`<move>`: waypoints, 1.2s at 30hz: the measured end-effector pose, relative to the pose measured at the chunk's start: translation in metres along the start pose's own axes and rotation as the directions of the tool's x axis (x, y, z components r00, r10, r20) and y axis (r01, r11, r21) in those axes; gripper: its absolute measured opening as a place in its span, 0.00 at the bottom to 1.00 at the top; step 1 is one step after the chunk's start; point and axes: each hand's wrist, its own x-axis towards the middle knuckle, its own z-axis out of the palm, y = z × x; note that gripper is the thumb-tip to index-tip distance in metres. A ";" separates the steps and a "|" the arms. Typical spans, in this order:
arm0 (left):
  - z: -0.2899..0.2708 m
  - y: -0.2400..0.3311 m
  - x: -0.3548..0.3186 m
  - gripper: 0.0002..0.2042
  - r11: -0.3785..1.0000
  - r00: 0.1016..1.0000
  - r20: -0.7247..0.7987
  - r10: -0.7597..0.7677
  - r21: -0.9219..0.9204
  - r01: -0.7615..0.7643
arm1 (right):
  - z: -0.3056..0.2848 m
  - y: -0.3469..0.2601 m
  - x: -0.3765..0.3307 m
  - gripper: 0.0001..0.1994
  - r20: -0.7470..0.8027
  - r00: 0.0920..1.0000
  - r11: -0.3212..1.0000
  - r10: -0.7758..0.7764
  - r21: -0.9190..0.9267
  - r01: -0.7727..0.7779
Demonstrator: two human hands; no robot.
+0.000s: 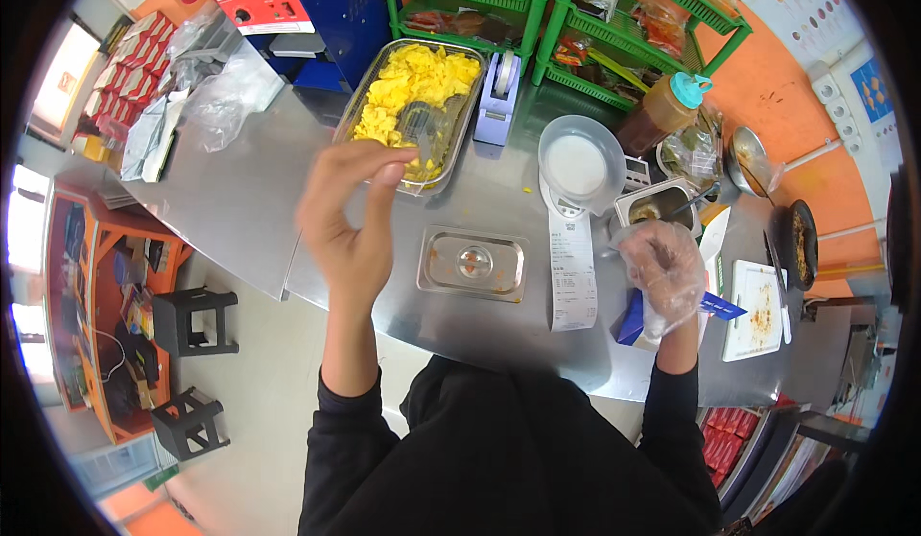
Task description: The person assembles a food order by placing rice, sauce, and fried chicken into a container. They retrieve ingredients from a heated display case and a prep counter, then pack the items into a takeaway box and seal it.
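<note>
Lid (473,262) before tray (455,143), left of receipt (573,287) — bowl (578,164) on scale (567,210)

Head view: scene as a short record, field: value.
left hand: bare, raised near the close end of the tray of yellow food; grip unclear
right hand: in a clear plastic glove, beside the metal tub; grip unclear
between hands: metal lid, paper strip
scale: clear bowl on it
far right: knife along the cutting board
</note>
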 end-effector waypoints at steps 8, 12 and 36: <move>0.025 -0.128 -0.076 0.12 0.851 0.908 0.335 -0.251 0.523 0.043 | 0.114 0.039 0.098 0.06 0.108 0.994 0.994 -0.030 0.103 0.019; 0.024 -0.156 -0.077 0.10 0.890 0.910 0.361 -0.205 0.456 0.019 | 0.187 0.067 0.138 0.10 0.153 0.980 0.919 -0.130 -0.353 0.177; 0.041 -0.188 -0.076 0.10 0.896 0.951 0.080 -0.298 0.366 0.250 | 0.273 0.072 0.232 0.14 0.659 0.745 0.518 -0.104 -0.604 0.606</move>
